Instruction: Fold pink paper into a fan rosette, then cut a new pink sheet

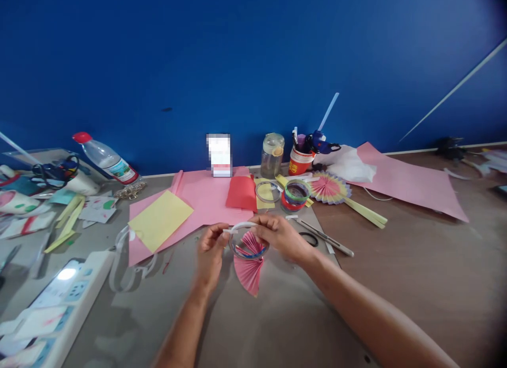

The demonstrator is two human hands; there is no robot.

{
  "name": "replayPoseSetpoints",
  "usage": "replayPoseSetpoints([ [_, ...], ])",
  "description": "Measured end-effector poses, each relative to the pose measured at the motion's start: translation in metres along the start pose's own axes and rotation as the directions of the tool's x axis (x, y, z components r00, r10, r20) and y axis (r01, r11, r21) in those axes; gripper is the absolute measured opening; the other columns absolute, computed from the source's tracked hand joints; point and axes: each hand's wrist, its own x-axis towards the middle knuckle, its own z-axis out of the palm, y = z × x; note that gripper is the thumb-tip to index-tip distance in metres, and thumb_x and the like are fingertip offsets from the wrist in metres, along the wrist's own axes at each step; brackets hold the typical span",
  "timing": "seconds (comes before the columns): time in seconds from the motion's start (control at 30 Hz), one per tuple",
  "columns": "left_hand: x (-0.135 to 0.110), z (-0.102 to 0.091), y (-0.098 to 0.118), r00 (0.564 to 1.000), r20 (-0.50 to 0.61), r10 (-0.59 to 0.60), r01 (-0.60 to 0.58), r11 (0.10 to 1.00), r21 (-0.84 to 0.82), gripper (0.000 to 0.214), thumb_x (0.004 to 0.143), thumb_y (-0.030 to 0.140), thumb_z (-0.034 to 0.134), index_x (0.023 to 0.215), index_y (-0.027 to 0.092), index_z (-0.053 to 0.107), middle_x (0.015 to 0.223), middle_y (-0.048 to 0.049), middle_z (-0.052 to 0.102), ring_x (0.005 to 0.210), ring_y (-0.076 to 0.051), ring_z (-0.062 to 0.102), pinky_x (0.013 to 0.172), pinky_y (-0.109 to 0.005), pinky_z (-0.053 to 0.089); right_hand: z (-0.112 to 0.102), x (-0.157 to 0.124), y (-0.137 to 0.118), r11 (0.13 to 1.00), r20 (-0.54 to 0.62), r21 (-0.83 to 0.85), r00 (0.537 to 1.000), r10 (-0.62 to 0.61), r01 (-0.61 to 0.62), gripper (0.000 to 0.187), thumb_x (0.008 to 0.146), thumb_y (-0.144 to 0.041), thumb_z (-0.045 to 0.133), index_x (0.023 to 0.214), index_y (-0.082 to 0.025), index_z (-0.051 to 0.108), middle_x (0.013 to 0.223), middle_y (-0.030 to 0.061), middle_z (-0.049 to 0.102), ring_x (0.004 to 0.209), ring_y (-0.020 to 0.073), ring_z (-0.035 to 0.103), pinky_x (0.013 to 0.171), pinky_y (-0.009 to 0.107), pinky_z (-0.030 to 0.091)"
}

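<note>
Between my two hands is a thin roll of whitish tape point(242, 225), held up off the table. The fingers of my right hand point(279, 236) are closed around its upper right side. My left hand point(212, 246) pinches at the roll's left, where a short pale tape end shows between thumb and fingers. Under and behind the roll lies a pleated pink paper fan point(249, 275), half spread on the table and partly seen through the ring. Another thin tape roll point(268, 191) lies on yellow paper farther back.
Behind my hands are pink paper point(206, 199), a red paper piece point(241, 192), stacked tape rolls point(295, 195), a glass jar point(272, 156) and a cup of tools point(301, 161). A utility knife point(327, 238) and finished paper fan point(328, 187) lie right; a power strip point(89, 283) lies left.
</note>
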Motion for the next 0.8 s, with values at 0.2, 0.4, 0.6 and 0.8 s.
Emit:
replayPoseSetpoints([
  [0.2,-0.005,-0.005,-0.004,0.969,-0.031,0.244,-0.230,0.945,0.233,0.016,0.077,0.034,0.066,0.079,0.018,0.065,0.076,-0.0008,0.060,0.071,-0.012,0.053,0.065,-0.023,0.042,-0.001,0.003,0.006,0.999,-0.023,0.045,0.999,-0.028,0.029,0.033,0.078,-0.044,0.061,0.082,-0.011,0.066,0.056,-0.0045,0.044,0.051,0.0064,0.034,0.049,0.021,0.027],
  [0.4,-0.016,-0.001,0.004,0.929,0.051,0.366,-0.358,0.857,0.371,0.010,0.082,0.029,0.061,0.081,0.021,0.066,0.077,-0.0013,0.061,0.073,-0.014,0.054,0.068,-0.024,0.042,-0.001,0.003,0.005,0.998,-0.082,0.024,0.995,-0.060,0.062,0.028,0.079,-0.039,0.060,0.080,-0.012,0.067,0.060,-0.0038,0.044,0.054,0.0066,0.032,0.049,0.021,0.026],
  [0.6,-0.017,0.002,0.006,0.934,0.007,0.358,-0.333,0.863,0.379,0.012,0.082,0.032,0.062,0.079,0.020,0.065,0.074,-0.0006,0.060,0.069,-0.014,0.053,0.065,-0.024,0.041,0.001,0.001,-0.002,0.987,-0.137,-0.096,0.981,-0.138,0.126,0.023,0.082,-0.033,0.055,0.078,-0.014,0.067,0.062,-0.0025,0.047,0.058,0.0086,0.038,0.053,0.021,0.031],
  [0.8,-0.016,0.002,0.000,0.966,-0.029,0.257,-0.236,0.923,0.303,0.012,0.081,0.032,0.063,0.080,0.020,0.064,0.071,0.0024,0.060,0.068,-0.011,0.052,0.066,-0.021,0.040,0.003,-0.003,-0.011,0.954,-0.201,-0.263,0.959,-0.198,0.142,0.021,0.083,-0.025,0.051,0.082,-0.015,0.069,0.068,-0.0004,0.057,0.064,0.0115,0.047,0.060,0.022,0.037],
])
